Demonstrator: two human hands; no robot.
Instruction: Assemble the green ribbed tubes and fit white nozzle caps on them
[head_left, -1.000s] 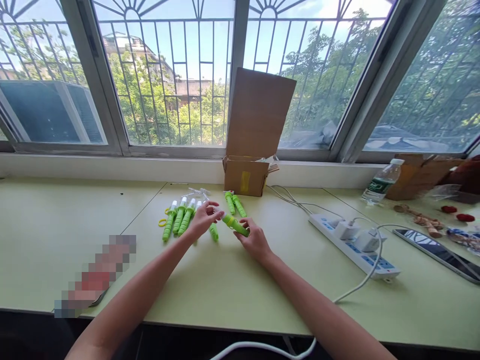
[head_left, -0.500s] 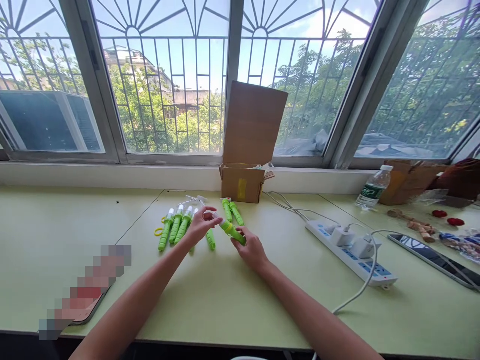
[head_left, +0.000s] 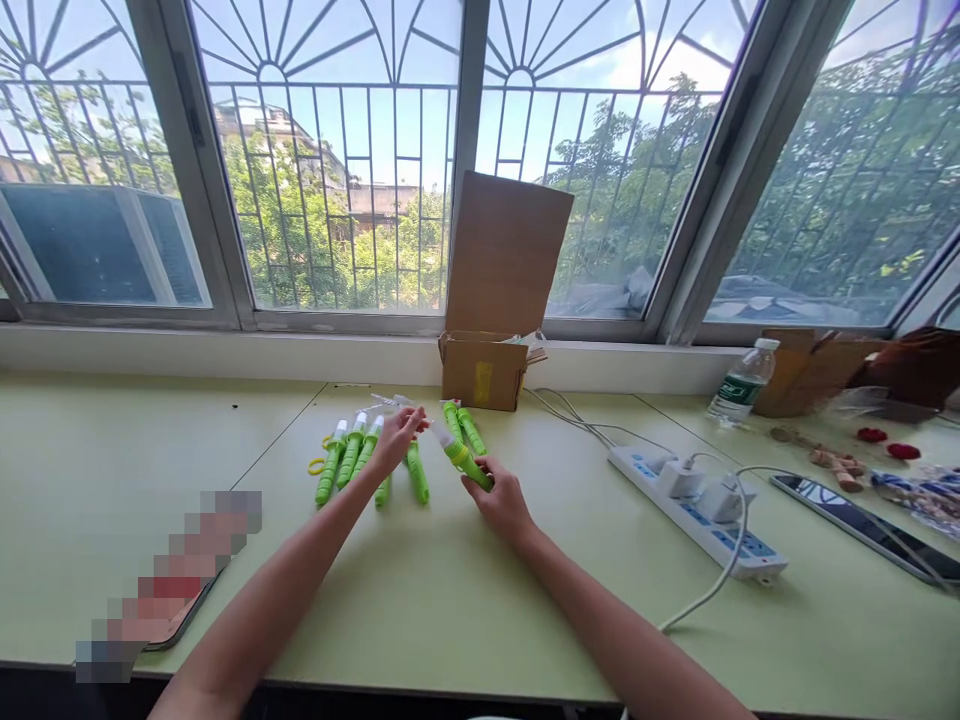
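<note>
My right hand point(head_left: 504, 497) is closed round the lower end of a green ribbed tube with a clear, whitish tip point(head_left: 463, 460). The tube slants up and to the left, a little above the table. Just left of the tip, my left hand point(head_left: 399, 438) has its fingers pinched together, a small gap from it; what they hold, if anything, is too small to make out. Several similar green tubes with white tops point(head_left: 349, 455) lie in a row beneath and beside my left hand, which partly hides them. Two more green tubes point(head_left: 470, 430) lie behind the held one.
An open cardboard box point(head_left: 480, 375) stands against the sill. Clear plastic pieces point(head_left: 390, 402) and yellow rings point(head_left: 316, 466) lie by the tubes. To the right are a power strip point(head_left: 697, 515) with cables, a bottle point(head_left: 744, 382) and a phone point(head_left: 862, 530). A pixelated phone point(head_left: 180, 590) lies left.
My left hand has drawn back from the tube's tip, slightly up and to the left, so the tip now shows. My right hand keeps its hold on the tube.
</note>
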